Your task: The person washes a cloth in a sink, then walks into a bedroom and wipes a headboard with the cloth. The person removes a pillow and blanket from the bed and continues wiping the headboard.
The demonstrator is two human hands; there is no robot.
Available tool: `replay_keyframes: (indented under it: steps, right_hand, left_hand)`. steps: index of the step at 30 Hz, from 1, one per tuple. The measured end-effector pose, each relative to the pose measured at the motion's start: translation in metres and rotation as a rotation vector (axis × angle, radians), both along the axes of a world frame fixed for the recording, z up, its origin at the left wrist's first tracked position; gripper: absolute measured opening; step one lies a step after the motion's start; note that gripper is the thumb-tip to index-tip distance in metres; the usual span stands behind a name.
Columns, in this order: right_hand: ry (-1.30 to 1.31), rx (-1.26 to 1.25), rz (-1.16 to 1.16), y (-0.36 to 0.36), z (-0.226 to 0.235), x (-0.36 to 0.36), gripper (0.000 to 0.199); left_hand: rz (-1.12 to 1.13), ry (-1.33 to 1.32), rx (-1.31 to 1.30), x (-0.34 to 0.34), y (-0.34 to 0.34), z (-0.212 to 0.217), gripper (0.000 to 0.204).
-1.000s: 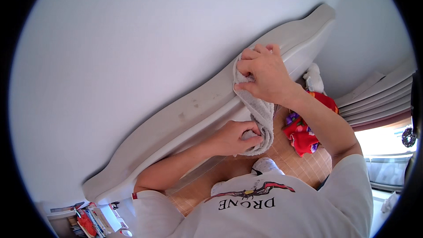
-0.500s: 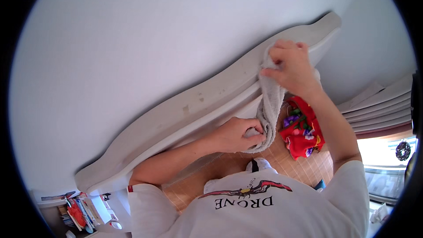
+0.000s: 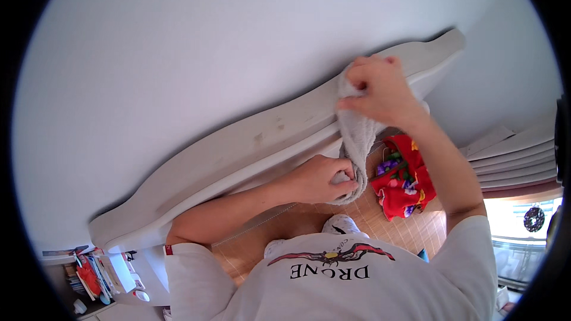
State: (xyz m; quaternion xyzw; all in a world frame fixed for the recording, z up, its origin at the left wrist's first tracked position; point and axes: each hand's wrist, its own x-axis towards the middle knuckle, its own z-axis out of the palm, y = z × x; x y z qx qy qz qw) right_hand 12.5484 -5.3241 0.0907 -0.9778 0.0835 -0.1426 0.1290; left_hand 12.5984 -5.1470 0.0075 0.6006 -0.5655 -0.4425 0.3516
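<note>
A grey towel [image 3: 358, 135] stretches between my two hands. My right hand [image 3: 380, 90] grips its upper end and presses it on the top of a pale, curved headboard [image 3: 226, 138], right of the middle. Lower down, my left hand [image 3: 326, 179] is closed round the gathered other end, in front of the headboard. A few dull smudges show on the headboard's top, left of the towel.
A red flowered cloth [image 3: 407, 184] lies below my right forearm, over a wood-coloured surface [image 3: 363, 217]. Books [image 3: 98, 276] stand on a shelf at the lower left. Pleated pale fabric [image 3: 511, 157] and a bright window are at the right. A white wall [image 3: 178, 41] rises behind the headboard.
My right hand has slid a little to the left along the headboard's top with the towel. My left hand keeps its hold nearly in place. The view has shifted slightly.
</note>
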Motion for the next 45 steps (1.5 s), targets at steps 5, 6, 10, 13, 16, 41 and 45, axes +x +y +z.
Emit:
replay_keyframes:
  steps: [5,6,10,13,16,41,45]
  right_hand:
    - [0.165,0.048,-0.155,-0.005,0.012,0.004,0.042]
    - [0.105,0.057,-0.102,0.005,0.004,0.012,0.043]
    - [0.217,0.061,-0.110,-0.005,0.016,0.019,0.044]
    - [0.289,0.049,-0.114,-0.010,0.018,0.024,0.045]
    - [0.255,0.072,-0.059,-0.001,0.009,0.026,0.043]
    - [-0.621,0.150,-0.086,0.083,-0.078,-0.020,0.017]
    - [-0.829,0.925,-0.276,0.105,-0.109,-0.063,0.007]
  left_hand:
    - [0.000,0.042,-0.005,0.001,0.003,0.007,0.025]
    - [-0.001,0.046,0.005,0.001,0.001,0.006,0.025]
    - [0.029,-0.017,0.012,0.003,0.003,0.003,0.025]
    - [0.011,-0.002,-0.017,0.002,0.003,-0.002,0.025]
    - [0.005,0.033,0.015,-0.001,0.003,0.003,0.025]
    - [-0.185,-0.042,-0.156,-0.004,0.005,-0.017,0.029]
    - [-0.412,-0.146,0.103,-0.003,0.012,-0.024,0.028]
